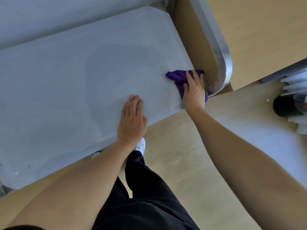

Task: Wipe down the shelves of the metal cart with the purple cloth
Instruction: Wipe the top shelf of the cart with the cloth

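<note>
Head view, looking steeply down on the metal cart. We see its top shelf as a broad, pale grey sheet running from the left edge towards the upper right, with a faint darker patch near its middle. At the shelf's right end a curved, polished metal handle bends round the corner.

The purple cloth lies bunched on the shelf at its near right corner, just beside the handle. The right hand holds the cloth against the metal. Its fingers are bent over the folds and its palm covers the rear part, so that purple fabric shows ahead of the fingertips and again at the wrist side.

The left hand rests flat on the shelf close to the near edge, fingers straight and together, gripping nothing. It sits well apart from the cloth, to its left. Both forearms are bare and reach in from the lower part of the view.

Below the shelf edge we note light wood-patterned floor, a leg in black trousers and a white shoe just under the left wrist. At the far right stand a black rounded object and a stack of white items that we cannot identify.
</note>
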